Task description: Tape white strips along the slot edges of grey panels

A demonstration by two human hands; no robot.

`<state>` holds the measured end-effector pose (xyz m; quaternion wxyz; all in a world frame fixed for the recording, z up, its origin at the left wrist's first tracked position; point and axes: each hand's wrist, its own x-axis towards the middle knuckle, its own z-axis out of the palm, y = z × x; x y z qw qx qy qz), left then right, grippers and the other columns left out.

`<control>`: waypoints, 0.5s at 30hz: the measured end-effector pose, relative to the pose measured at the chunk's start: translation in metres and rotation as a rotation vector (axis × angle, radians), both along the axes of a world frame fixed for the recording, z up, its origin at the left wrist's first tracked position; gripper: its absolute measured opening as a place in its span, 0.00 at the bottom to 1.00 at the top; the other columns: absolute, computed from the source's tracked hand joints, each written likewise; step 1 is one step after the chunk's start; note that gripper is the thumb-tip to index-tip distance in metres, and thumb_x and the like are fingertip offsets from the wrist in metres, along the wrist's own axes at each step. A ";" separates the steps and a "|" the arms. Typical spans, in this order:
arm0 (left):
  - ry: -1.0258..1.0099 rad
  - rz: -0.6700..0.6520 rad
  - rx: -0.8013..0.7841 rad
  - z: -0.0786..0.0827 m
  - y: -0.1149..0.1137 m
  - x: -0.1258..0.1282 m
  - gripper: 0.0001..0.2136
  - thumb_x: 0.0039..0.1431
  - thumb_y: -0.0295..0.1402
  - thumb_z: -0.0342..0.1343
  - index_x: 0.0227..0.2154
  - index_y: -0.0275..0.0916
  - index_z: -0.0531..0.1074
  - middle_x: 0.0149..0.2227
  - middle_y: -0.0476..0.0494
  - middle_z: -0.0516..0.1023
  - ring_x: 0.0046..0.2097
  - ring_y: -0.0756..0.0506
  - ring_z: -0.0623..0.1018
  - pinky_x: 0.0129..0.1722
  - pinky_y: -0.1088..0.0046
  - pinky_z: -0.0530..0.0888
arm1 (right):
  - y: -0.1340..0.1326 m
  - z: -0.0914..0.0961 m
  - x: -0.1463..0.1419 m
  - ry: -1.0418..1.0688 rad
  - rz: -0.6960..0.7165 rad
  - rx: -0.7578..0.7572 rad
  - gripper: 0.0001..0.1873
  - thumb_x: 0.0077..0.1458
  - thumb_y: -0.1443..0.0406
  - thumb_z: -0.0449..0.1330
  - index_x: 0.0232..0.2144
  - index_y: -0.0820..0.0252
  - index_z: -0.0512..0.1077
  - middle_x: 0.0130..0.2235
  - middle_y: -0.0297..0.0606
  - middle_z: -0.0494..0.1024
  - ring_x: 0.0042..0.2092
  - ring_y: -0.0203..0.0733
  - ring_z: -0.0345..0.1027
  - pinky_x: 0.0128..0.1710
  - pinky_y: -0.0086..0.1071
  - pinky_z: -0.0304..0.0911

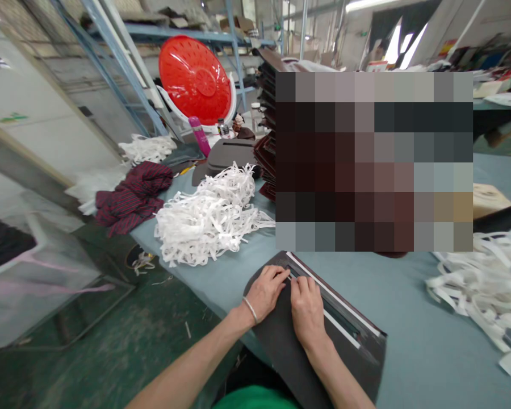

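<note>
A dark, leather-like panel (276, 341) lies slantwise on the table before me, with a long narrow slot (343, 316) near its far edge. One white strip (343, 329) runs along the near side of the slot; another white strip (336, 297) follows the far edge. My left hand (267, 291), a bracelet at its wrist, has its fingertips pinched at the upper left end of the nearer strip. Close beside it, my right hand (307, 309) is closed, fingers curled down onto the same strip. The fingertips partly hide the strip there.
A heap of white strips (208, 218) lies to the left on the blue-grey table (409, 295); more white strips (485, 284) lie at right. Behind stand a red basket (198, 79), a pink can (199, 136) and dark stacked pieces (266, 150). Striped cloth (134, 196) hangs at left. Pixelation hides the middle.
</note>
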<state>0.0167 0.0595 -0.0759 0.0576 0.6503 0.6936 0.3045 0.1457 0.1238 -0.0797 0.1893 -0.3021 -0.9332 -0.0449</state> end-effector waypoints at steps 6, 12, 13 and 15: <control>0.158 -0.027 -0.050 -0.001 0.000 0.001 0.17 0.62 0.25 0.43 0.54 0.38 0.62 0.48 0.39 0.67 0.51 0.44 0.67 0.53 0.61 0.70 | -0.001 -0.001 0.000 -0.036 0.024 0.060 0.12 0.55 0.74 0.52 0.41 0.67 0.70 0.34 0.43 0.68 0.37 0.46 0.58 0.35 0.39 0.58; 0.243 -0.059 -0.003 -0.008 -0.001 0.001 0.15 0.64 0.27 0.43 0.51 0.37 0.64 0.48 0.40 0.69 0.52 0.44 0.67 0.54 0.59 0.69 | -0.003 0.001 -0.004 -0.038 0.017 0.078 0.12 0.55 0.75 0.50 0.39 0.67 0.71 0.34 0.43 0.68 0.36 0.46 0.58 0.34 0.39 0.58; 0.243 -0.069 0.009 -0.009 -0.001 0.001 0.14 0.64 0.27 0.43 0.51 0.37 0.65 0.48 0.40 0.70 0.52 0.44 0.67 0.55 0.58 0.69 | -0.003 0.002 -0.002 -0.036 0.013 0.076 0.12 0.55 0.75 0.50 0.39 0.66 0.71 0.33 0.43 0.68 0.36 0.45 0.58 0.34 0.39 0.58; 0.242 -0.086 0.020 -0.009 -0.002 0.000 0.14 0.63 0.27 0.43 0.51 0.36 0.64 0.46 0.40 0.71 0.52 0.44 0.68 0.55 0.58 0.69 | -0.003 0.002 0.009 -0.037 0.011 0.071 0.13 0.55 0.75 0.49 0.38 0.65 0.71 0.33 0.43 0.68 0.36 0.45 0.58 0.34 0.39 0.58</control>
